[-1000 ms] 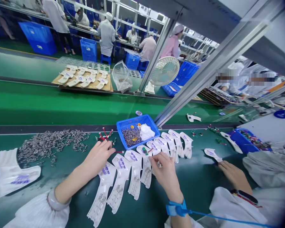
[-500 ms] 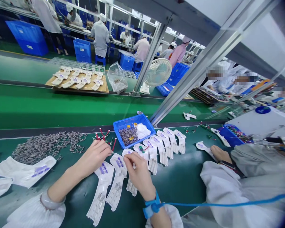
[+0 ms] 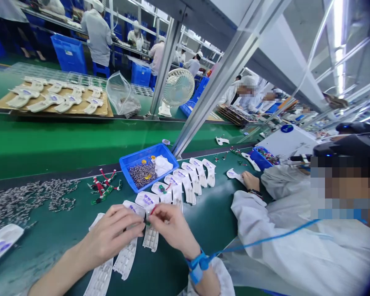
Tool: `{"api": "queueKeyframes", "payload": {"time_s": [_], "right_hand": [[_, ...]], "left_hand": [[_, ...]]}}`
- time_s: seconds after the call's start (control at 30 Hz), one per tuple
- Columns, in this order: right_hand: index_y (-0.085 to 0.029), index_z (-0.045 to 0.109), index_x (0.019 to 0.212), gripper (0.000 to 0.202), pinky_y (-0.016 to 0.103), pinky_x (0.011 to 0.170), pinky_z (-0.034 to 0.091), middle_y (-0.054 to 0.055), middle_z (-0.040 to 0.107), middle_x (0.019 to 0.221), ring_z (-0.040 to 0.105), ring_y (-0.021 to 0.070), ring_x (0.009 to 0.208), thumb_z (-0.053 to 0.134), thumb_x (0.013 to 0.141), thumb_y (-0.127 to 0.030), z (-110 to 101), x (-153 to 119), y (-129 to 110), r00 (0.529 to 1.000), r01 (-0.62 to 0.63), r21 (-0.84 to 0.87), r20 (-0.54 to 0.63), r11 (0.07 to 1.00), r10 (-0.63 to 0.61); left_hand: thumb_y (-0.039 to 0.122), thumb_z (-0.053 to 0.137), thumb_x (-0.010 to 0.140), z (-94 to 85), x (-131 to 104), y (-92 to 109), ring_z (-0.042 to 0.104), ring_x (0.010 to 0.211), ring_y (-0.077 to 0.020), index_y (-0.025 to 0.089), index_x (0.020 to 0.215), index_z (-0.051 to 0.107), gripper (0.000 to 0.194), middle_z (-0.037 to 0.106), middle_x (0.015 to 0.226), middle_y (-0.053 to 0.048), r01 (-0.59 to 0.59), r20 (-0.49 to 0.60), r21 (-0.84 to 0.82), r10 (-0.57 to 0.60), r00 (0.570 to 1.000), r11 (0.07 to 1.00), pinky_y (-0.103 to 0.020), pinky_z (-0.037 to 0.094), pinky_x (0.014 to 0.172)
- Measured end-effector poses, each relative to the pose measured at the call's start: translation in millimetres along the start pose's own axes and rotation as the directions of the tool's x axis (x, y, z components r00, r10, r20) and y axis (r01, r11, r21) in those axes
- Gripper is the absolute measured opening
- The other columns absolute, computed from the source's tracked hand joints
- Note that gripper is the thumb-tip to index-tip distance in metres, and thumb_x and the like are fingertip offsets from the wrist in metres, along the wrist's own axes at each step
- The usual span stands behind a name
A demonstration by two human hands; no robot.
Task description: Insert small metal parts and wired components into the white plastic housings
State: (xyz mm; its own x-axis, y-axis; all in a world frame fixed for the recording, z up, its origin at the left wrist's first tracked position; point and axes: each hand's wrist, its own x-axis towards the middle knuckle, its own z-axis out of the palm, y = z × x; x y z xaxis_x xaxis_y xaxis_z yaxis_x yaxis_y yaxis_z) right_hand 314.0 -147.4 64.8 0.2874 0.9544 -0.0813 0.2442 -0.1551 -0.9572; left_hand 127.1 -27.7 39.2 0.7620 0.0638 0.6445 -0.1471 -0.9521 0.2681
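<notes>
1. Both hands have come closer together since the earlier frame; the left hand [image 3: 112, 236] has left the red and green bits [image 3: 103, 187] near the bench's far edge.
2. On the green bench [image 3: 160, 273], a blue tub [image 3: 144, 155] sits by the far edge, with dark little bits and a white cloth inside.
3. Side by side, white shells [image 3: 147, 200] make a slanted row from the near edge, past the tub, towards the far edge. A co-worker's hand [image 3: 251, 181] touches another white shell off to the right.
4. Pinched narrow, the right hand [image 3: 174, 228] has its fingers on a small piece with a red wire [image 3: 153, 210], just over the row's near part. The left fingers are bent close beside it; I cannot tell if they hold it too.
5. It looks like lining up that piece by hand. Moving something so thin and bendy seems to call for a soft, steady pinch.
</notes>
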Motion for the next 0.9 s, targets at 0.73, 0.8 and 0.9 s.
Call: {"api": "queueKeyframes", "payload": {"time_s": [0.73,0.8,0.9], "right_hand": [[-0.020,0.063,0.071,0.018,0.034,0.078,0.029,0.001,0.063,0.080,0.054,0.0192,0.088,0.060,0.088,-0.015,-82,63,76,0.889,-0.044,-0.705,-0.350,0.708,-0.294],[-0.019,0.062,0.072,0.018,0.034,0.078,0.029,0.001,0.064,0.082,0.054,0.0192,0.088,0.059,0.089,-0.014,-82,63,76,0.890,-0.043,-0.719,-0.343,0.693,-0.301],[-0.019,0.062,0.073,0.017,0.034,0.078,0.029,0.002,0.064,0.084,0.054,0.0193,0.089,0.059,0.089,-0.013,-80,62,76,0.889,-0.043,-0.765,-0.322,0.642,-0.324]], "left_hand": [[0.033,0.034,0.098,-15.4,-23,-68,0.055,0.110,-0.0327,0.019,0.102,0.073,0.041,0.070,0.116,-0.009,0.446,0.060,0.566,-0.575,0.816,0.693,-0.043,0.039,0.084],[0.035,0.034,0.098,-16.7,-25,-71,0.055,0.109,-0.0328,0.018,0.103,0.073,0.043,0.070,0.116,-0.010,0.452,0.067,0.558,-0.581,0.811,0.695,-0.042,0.042,0.082],[0.039,0.032,0.097,-19.4,-29,-76,0.055,0.109,-0.0332,0.015,0.104,0.074,0.048,0.069,0.116,-0.012,0.465,0.083,0.532,-0.589,0.804,0.708,-0.042,0.045,0.084]]}}
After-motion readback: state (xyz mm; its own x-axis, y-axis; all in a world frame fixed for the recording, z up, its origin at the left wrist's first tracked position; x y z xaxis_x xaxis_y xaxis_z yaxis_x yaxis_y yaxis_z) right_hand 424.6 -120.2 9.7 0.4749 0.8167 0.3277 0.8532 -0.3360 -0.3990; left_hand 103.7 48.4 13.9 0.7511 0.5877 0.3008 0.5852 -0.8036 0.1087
